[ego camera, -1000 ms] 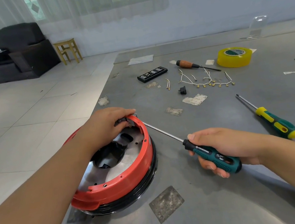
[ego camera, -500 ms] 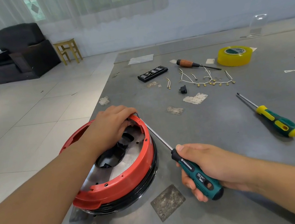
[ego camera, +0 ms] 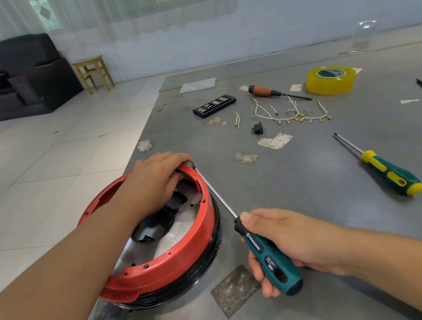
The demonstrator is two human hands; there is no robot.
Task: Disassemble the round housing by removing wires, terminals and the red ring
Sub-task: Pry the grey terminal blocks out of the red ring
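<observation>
The round housing [ego camera: 183,280] lies at the grey table's near left corner, a red ring [ego camera: 189,247] on a black base, with a metal plate and dark opening inside. My left hand [ego camera: 153,184] grips the ring's far rim, fingers curled over it and hiding a small part there. My right hand [ego camera: 283,241] holds a teal-handled screwdriver [ego camera: 269,257]; its shaft slants up to the rim by my left fingers. Removed white wires with brass terminals [ego camera: 290,114] lie farther back on the table.
On the table [ego camera: 301,174] lie a green-and-yellow screwdriver [ego camera: 385,170], a wooden-handled tool [ego camera: 268,91], a black bit case [ego camera: 214,106], a yellow tape roll [ego camera: 331,80], a small black part [ego camera: 257,128] and tape scraps. Left of the table edge are floor tiles, dark armchairs and a stool.
My right hand swung toward me, dropping the screwdriver handle lower and nearer the housing, so the shaft now stands steeper. The tip stays at the rim. My left hand keeps its hold.
</observation>
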